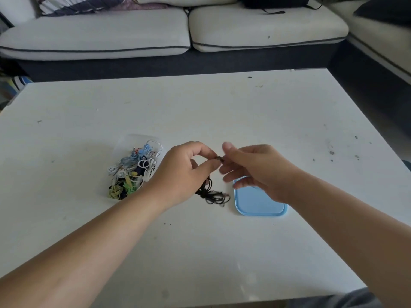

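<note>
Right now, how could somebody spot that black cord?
On the big white table, find the clear plastic tub of colourful cables and the flat light-blue plastic lid. Between them hangs a tangled black cord, the only one pinched by the left hand.
</note>
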The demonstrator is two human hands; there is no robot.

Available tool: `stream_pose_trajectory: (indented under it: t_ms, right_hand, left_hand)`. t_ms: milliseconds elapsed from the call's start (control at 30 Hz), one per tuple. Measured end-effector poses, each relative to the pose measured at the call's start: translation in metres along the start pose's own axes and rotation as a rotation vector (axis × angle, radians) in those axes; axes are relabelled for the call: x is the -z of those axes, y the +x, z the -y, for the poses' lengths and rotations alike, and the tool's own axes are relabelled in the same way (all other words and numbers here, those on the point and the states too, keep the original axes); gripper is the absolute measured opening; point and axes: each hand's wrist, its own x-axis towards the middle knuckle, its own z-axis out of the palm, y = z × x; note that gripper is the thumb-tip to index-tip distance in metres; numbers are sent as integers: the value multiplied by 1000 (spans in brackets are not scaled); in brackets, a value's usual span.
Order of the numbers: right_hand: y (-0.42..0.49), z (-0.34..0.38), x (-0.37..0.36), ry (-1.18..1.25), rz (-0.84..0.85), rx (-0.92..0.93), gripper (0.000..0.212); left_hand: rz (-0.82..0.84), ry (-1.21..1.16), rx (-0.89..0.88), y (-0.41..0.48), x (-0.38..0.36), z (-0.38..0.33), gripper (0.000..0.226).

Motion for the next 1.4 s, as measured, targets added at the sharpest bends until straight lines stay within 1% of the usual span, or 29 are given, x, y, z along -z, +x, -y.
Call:
stream_pose_trajectory:
  t_ms: [33,133,167,200,267,433,633,767,833,867,933,967,1033,1133,1233,1300,1400]
  right_hand:
    - [3,2,7,-68,-105,31,40]
    - [18,-2,38,-290,-480,135,22]
    - [23,-6,49,-333,-562,149,18]
    - [27,-10,57,-370,-608,150,15]
    - [31,-20,66,-464,-622,122,12]
    - [41,-41,67,-685,-513,33,12]
    - [42,-43,61,-749,-502,19,27]
    - [39,-43,61,-730,-505,0,19]
    - [32,-35,59,-669,-530,2,12]
    - [28,-28,57,-586,-542,14,8]
    - [13,-9,44,-324,-517,78,3]
    - [5,1,36,-172,-477,121,2]
    - [-15,22,13,94,-363,203,8]
    - [-39,40,-21,358,-202,236,19]
    - [-52,43,-42,455,-91,256,15]
    - [-55,44,-48,468,-64,273,12]
    - [-54,46,-51,473,13,295,13]
  left_hand:
    - [-7,-7,12,1,-1,-1,5]
    - [-12,-72,31,3,-7,-5,8]
    - [-10,-92,38,3,-10,-7,8]
    - [-11,-104,43,3,-12,-9,8]
    - [-23,-106,55,4,-16,-10,6]
    - [-3,-102,68,3,-18,-11,12]
    - [8,-107,62,1,-16,-11,13]
    - [13,-119,50,-2,-14,-14,14]
    - [6,-137,45,-7,-10,-17,14]
    - [-2,-151,48,-7,-10,-19,15]
    - [-37,-198,57,-13,-2,-25,13]
    - [-53,-227,61,-15,2,-28,11]
    - [-91,-285,50,-20,13,-37,9]
    - [-152,-349,23,-29,29,-50,12]
    - [-197,-357,1,-37,40,-57,13]
    - [-208,-362,-7,-40,46,-58,13]
    - [-217,-363,-12,-40,52,-58,15]
